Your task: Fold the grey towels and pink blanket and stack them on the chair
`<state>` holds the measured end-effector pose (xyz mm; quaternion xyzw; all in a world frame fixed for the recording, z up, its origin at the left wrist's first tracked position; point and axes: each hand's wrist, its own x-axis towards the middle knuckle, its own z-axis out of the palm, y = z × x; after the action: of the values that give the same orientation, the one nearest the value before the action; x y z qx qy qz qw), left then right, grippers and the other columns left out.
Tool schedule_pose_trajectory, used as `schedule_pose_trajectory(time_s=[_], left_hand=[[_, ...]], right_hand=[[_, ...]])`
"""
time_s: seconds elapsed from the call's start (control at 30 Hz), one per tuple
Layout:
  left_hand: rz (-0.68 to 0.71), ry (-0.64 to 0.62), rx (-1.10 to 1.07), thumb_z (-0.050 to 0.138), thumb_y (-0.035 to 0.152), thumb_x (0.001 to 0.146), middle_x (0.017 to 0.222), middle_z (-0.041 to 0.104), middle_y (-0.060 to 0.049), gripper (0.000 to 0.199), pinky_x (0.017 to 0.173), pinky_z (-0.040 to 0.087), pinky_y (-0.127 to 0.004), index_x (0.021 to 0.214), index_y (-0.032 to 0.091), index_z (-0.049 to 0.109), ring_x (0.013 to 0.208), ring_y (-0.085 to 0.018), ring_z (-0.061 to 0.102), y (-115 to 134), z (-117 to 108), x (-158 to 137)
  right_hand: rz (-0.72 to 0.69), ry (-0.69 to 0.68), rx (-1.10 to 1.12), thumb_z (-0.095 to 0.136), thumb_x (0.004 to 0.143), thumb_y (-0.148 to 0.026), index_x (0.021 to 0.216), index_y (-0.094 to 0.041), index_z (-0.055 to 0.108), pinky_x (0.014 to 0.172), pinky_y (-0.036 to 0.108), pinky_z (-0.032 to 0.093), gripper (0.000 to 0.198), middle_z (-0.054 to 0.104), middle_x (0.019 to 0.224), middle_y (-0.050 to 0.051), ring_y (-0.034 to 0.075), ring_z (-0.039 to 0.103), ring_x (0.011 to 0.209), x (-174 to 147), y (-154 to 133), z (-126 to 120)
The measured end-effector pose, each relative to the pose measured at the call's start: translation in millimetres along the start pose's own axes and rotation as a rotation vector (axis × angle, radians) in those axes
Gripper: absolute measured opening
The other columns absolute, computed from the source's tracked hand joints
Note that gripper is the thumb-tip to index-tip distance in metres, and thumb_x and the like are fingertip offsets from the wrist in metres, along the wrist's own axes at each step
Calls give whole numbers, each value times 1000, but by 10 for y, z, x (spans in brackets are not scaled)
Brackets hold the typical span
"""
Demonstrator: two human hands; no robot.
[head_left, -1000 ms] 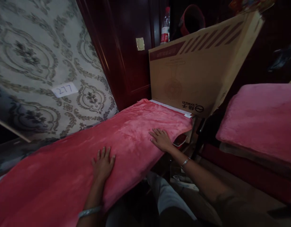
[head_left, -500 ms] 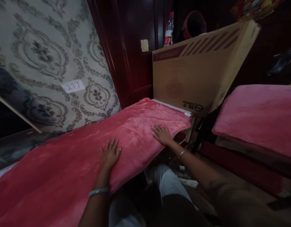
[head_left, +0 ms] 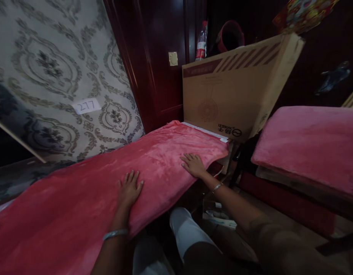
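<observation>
A plush pinkish-red cloth (head_left: 87, 198) covers a long surface that runs from the lower left toward the cardboard box. Flat on its middle rests my left hand (head_left: 129, 190), fingers spread. My right hand (head_left: 192, 164) also lies flat on the cloth, farther right and close to its front edge, with fingers extended. Neither hand grasps anything. Light wrinkles show in the cloth beyond the right hand. At the far right end a white edge strip (head_left: 206, 131) runs along the border.
A large cardboard box (head_left: 222, 99) stands behind the cloth's far end, a red-capped bottle (head_left: 202, 42) above it. To the right is a seat with a pink plush cover (head_left: 311, 145). A small open box (head_left: 219, 215) sits on the floor near my knee. Patterned wallpaper (head_left: 50, 68) backs the left side.
The view has shifted slightly, and my knee has moved left, showing more of the small floor box. Both hands stay flat on the cloth in nearly the same spots.
</observation>
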<state>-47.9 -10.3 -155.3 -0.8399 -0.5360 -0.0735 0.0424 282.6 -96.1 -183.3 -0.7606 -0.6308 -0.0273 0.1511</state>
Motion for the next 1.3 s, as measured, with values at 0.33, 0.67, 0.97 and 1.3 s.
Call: schedule_pose_trajectory(time_s=[0.33, 0.67, 0.97, 1.3], left_hand=[[-7, -24, 10, 31, 40, 99, 162, 33, -12, 60, 119, 24, -61, 154, 18, 39, 150, -32, 28, -4, -17, 39], [17, 13, 13, 30, 41, 98, 161, 35, -12, 60, 117, 28, -61, 152, 18, 42, 149, -32, 31, -64, 41, 93], [6, -12, 41, 29, 38, 99, 161, 35, -12, 59, 117, 28, -60, 152, 17, 41, 150, -31, 30, -56, 21, 87], [-2, 8, 43, 31, 38, 97, 161, 36, -11, 59, 116, 30, -60, 152, 19, 43, 149, -31, 31, -122, 96, 108]], right_hand=[[-20, 57, 120, 36, 103, -41, 148, -27, 51, 118, 50, 22, 50, 39, 159, 6, 28, 32, 146, -124, 50, 34], [642, 504, 1191, 45, 88, -58, 132, -21, 56, 96, 50, 51, 58, 64, 128, 15, 28, 61, 117, -808, 485, 773], [648, 303, 1761, 73, 70, -53, 86, -21, 60, 67, 36, 59, 37, 72, 80, 5, 20, 68, 71, -721, 428, 463], [798, 405, 1739, 82, 57, -40, 76, -20, 61, 47, 28, 50, 35, 65, 65, 3, 16, 60, 52, -1057, 614, 709]])
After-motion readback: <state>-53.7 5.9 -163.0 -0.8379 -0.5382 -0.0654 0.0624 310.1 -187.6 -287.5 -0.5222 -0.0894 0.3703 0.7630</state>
